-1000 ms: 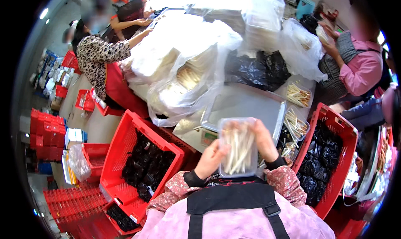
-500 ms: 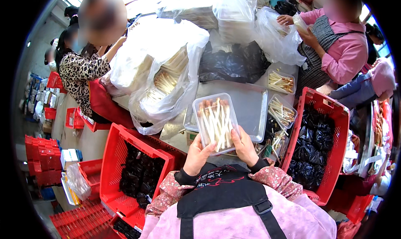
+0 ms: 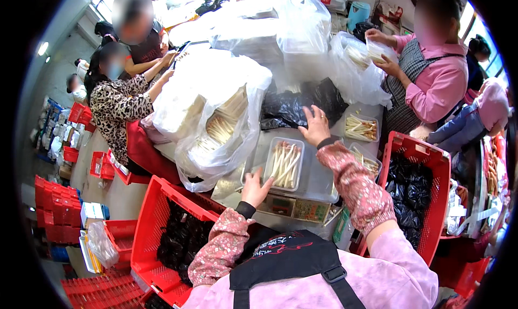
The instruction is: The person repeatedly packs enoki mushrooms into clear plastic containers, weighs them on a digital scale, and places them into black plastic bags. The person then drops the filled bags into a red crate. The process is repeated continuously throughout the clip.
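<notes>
A clear plastic tub (image 3: 283,188) of long white stalks (image 3: 285,166) with brownish tips sits on the metal pan (image 3: 317,186) of a weighing scale (image 3: 280,205). Beside the tub's near left corner is my left hand (image 3: 256,189), fingers apart and holding nothing; whether it touches the tub I cannot tell. My right hand (image 3: 315,126) reaches farther out, open and empty, fingers spread at the near edge of a black plastic bag (image 3: 294,105). Two more tubs of stalks, a far one (image 3: 360,128) and a nearer one (image 3: 367,160), stand right of the pan, the nearer partly behind my right sleeve.
A big translucent bag (image 3: 183,109) of white stalks lies left of the scale. Red crates with black bags flank me, one left (image 3: 156,222) and one right (image 3: 434,201). Co-workers stand across the table; one in pink (image 3: 437,87) holds a tub.
The tub of stalks has gone from both my hands onto the scale pan. My right hand has moved forward to the black bag; my left has drawn off beside the tub.
</notes>
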`<move>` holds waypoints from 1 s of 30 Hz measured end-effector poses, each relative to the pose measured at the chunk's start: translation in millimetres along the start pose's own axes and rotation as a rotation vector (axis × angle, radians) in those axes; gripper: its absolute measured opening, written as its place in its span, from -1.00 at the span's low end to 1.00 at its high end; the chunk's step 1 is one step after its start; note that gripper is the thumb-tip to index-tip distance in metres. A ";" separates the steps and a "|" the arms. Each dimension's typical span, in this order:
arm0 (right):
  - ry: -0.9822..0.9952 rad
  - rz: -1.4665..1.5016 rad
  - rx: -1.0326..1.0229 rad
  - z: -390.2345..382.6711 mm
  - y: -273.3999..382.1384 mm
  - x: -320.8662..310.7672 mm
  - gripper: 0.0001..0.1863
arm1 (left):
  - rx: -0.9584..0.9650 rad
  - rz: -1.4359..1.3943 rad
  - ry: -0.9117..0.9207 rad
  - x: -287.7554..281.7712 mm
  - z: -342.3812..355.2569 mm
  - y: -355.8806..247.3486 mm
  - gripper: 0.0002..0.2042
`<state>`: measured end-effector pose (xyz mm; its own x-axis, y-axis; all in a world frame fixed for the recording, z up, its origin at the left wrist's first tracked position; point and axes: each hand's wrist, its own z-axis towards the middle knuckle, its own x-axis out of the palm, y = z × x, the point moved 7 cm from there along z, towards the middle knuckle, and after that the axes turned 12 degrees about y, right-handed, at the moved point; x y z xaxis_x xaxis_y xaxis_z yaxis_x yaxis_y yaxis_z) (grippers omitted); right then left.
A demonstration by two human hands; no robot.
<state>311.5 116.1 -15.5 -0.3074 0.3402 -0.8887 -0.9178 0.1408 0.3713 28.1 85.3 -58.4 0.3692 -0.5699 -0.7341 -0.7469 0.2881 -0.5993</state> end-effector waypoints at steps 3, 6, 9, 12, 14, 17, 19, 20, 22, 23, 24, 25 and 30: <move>0.248 0.066 0.112 25.8 -34.5 22.9 -0.78 | 0.136 -0.066 -0.324 -40.6 -21.0 -12.0 -0.35; -0.060 0.576 0.152 16.4 11.2 -39.7 -0.78 | 0.134 -0.360 -0.210 -53.2 -36.2 -3.3 -0.46; -0.096 0.812 -0.017 -20.5 88.2 -62.3 -0.79 | 0.228 -0.878 0.005 -47.5 -32.9 -38.7 -0.56; 0.127 0.717 -0.384 -74.3 170.1 -69.1 -0.69 | 0.250 -1.280 -0.024 -49.0 -14.1 -65.8 -0.69; 0.186 0.746 -0.371 -89.1 179.6 -77.0 -0.45 | 0.230 -1.170 -0.156 -69.4 -18.1 -58.2 -0.75; 0.055 0.615 -0.331 -88.0 163.7 -103.8 0.04 | 0.238 -1.092 -0.277 -94.2 -36.2 -56.0 -0.81; 0.006 0.509 -0.343 -72.9 153.2 -95.6 0.07 | 0.352 -1.129 -0.147 -97.5 -52.2 -99.5 -0.80; -0.028 1.057 -0.236 -58.7 125.2 -61.7 0.07 | 0.390 -1.159 0.052 -94.3 -62.3 -127.0 -0.82; 0.049 0.955 -0.188 -43.2 105.5 -23.8 -0.20 | 0.474 -1.124 0.313 -93.6 -86.4 -156.3 -0.84; 0.104 0.693 -0.245 -36.3 99.6 -13.0 -0.33 | 0.523 -1.063 0.389 -94.3 -98.1 -162.6 -0.85; 0.133 0.552 -0.282 -28.5 90.0 -1.0 -0.46 | 0.720 -0.903 0.192 -117.6 -115.0 -172.8 -0.83; 0.140 0.456 -0.293 -18.2 78.7 9.5 -0.58 | 0.800 -0.670 0.058 -131.8 -128.0 -170.6 -0.82; -0.065 0.179 0.161 69.1 -13.9 4.3 -0.83 | 0.527 -1.137 -0.483 -177.1 -176.2 -100.0 -0.79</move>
<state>340.3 179.9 -5.8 -0.4399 0.4317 -0.7875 -0.7965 0.2176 0.5641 -60.1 21.8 187.8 0.8764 -0.3945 0.2763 0.3622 0.1618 -0.9179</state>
